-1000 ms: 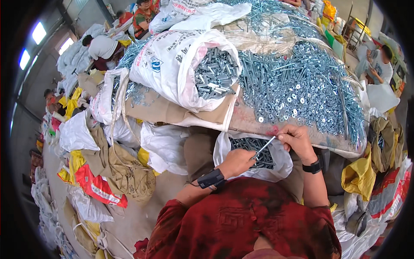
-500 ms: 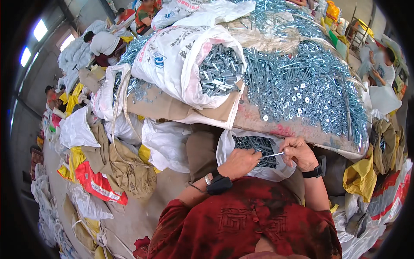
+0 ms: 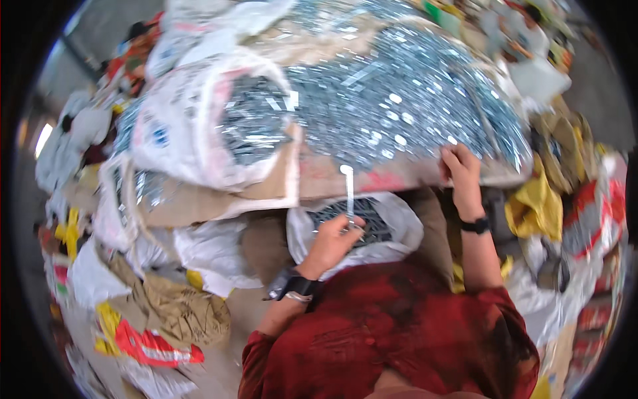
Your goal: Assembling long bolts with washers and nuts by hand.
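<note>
My left hand (image 3: pixel 337 241) is closed round the lower end of a long silvery bolt (image 3: pixel 349 193), which points away from me, with a pale round washer or head at its far end. Beneath that hand lies an open white sack (image 3: pixel 407 227) full of dark metal fasteners (image 3: pixel 376 231). At the near edge of the table, my right hand (image 3: pixel 462 171) has its fingers curled together beside the loose washers; blur hides what is in them, if anything. A heap of shiny bolts and washers (image 3: pixel 399 86) covers the tabletop.
On the table, a white woven sack (image 3: pixel 174 126) lies tipped, its mouth showing metal sleeves (image 3: pixel 252 120). Brown and yellow sacks (image 3: pixel 535 206) hang at the right. More sacks (image 3: pixel 169 309) lie on the floor at the left. Another person (image 3: pixel 522 40) sits at the far right.
My right hand has let go of the bolt's end and moved up to the table edge. My left hand now holds the bolt alone, pointing away. The whole view has shifted and blurred.
</note>
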Motion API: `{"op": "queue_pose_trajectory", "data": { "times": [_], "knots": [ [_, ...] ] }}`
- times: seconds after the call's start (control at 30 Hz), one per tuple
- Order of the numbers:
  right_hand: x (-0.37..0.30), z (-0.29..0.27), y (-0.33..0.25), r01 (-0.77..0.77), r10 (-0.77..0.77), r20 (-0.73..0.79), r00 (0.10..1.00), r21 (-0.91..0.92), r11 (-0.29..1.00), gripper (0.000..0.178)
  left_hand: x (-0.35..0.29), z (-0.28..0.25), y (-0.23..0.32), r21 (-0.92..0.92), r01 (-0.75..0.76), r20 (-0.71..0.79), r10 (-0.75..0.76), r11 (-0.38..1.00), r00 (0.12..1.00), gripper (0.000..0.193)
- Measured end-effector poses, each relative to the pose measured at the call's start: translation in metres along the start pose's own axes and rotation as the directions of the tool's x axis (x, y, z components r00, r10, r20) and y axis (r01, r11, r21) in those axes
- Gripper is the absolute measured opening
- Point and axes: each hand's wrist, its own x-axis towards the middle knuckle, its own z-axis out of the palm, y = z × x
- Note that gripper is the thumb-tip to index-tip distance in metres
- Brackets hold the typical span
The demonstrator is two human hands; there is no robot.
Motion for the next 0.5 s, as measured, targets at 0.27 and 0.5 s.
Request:
{"op": "queue_pose_trajectory", "data": {
  "times": [0.27,0.5],
  "knots": [
    [0.005,-0.021,0.029,-0.032,0.034,-0.128,0.991,0.021,0.999,0.006,-0.006,0.025,0.005,-0.368,0.265,0.222,-0.193,0.891,0.956,0.019],
    [0.023,-0.009,0.034,0.239,-0.307,-0.041,0.951,-0.533,0.812,0.008,-0.012,0.031,0.001,-0.315,0.271,0.195,-0.217,0.910,0.956,0.019]
  ]
}}
